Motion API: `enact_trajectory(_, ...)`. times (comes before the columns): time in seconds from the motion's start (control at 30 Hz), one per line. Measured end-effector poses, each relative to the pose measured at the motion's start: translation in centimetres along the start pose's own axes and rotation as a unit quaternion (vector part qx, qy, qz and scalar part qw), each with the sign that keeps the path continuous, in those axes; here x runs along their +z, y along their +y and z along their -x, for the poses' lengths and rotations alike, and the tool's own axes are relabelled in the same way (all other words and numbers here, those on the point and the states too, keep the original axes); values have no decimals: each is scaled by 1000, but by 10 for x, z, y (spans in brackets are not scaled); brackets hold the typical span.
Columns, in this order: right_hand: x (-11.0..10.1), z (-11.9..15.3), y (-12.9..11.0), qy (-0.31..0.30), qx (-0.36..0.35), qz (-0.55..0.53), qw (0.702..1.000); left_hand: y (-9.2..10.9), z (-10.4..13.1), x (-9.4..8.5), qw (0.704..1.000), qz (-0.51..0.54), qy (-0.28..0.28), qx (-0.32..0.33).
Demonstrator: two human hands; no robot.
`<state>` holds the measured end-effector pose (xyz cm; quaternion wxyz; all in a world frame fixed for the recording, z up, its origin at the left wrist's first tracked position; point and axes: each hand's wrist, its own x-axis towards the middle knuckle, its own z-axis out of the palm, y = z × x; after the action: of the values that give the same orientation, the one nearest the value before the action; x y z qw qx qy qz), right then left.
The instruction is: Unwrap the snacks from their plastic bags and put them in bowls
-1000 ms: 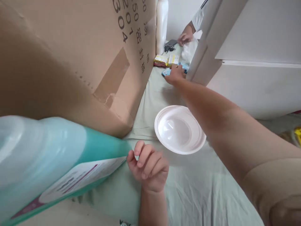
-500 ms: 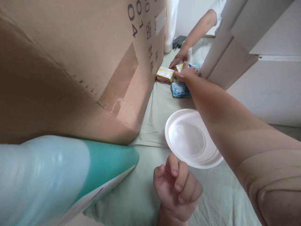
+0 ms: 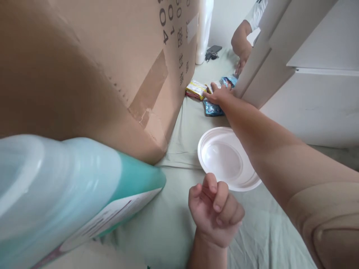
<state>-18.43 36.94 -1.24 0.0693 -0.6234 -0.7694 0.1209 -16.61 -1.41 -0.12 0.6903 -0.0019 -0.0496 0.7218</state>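
My right hand [image 3: 219,94] stretches far forward over a group of small packets, its fingers spread and resting on or just above them. At its left lies a yellow-and-white wrapped packet [image 3: 196,88]. Under and in front of the palm is a blue packet [image 3: 212,107], and past the fingertips another blue packet [image 3: 229,81]. Near me, my left hand [image 3: 216,213] is held palm up in a loose fist with nothing visible in it. Just beyond it sits a white oval basin [image 3: 223,158], partly covered by my right forearm.
A large cardboard box [image 3: 112,74] fills the left, with a teal-and-white plastic package [image 3: 84,179] in front. White drawers [image 3: 322,101] stand on the right. Another person's hand [image 3: 240,67] is behind the packets, by a dark phone-like object [image 3: 214,49]. Pale green cloth [image 3: 168,209] lies underneath.
The other person's hand has drawn back to the right, away from the yellow packet. My right hand's fingers have spread over the packets. The view has shifted slightly.
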Motion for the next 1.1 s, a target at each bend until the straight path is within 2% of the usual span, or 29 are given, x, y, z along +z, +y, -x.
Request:
enact_trajectory(0.1, 2, 7, 2, 0, -15, 16, 1000, -2, 2, 1, 1000, -15, -2, 5)
enact_trajectory(0.23, -1, 29, 2, -31, -1, 34, 999, -6, 3, 3, 998, -55, 27, 27)
enact_trajectory(0.43, -23, 79, 1, -86, -26, 53, 995, -7, -2, 8, 995, -97, 15, 37)
enact_trajectory(0.53, -36, 102, -4, -102, -38, 19, 994, -9, -3, 10, 994, -103, 21, 44)
enact_trajectory(0.73, -67, 133, -17, -4, -46, -65, 997, -23, -5, 14, 994, -104, 23, 25)
enact_trajectory(0.83, -90, 166, -14, 18, -99, -94, 990, -29, -6, 16, 987, -153, 32, 24)
enact_trajectory(0.9, -104, 206, 2, 37, -144, -116, 982, -32, -8, 19, 984, -173, 41, 20)
enact_trajectory(0.97, -113, 261, 38, 64, -183, -152, 969, -37, -10, 23, 980, -190, 55, 4)
enact_trajectory(1.03, -111, 321, 91, 88, -201, -202, 954, -45, -12, 27, 973, -217, 69, -19)
enact_trajectory(1.1, -100, 376, 155, 105, -181, -250, 945, -59, -14, 29, 963, -253, 80, -43)
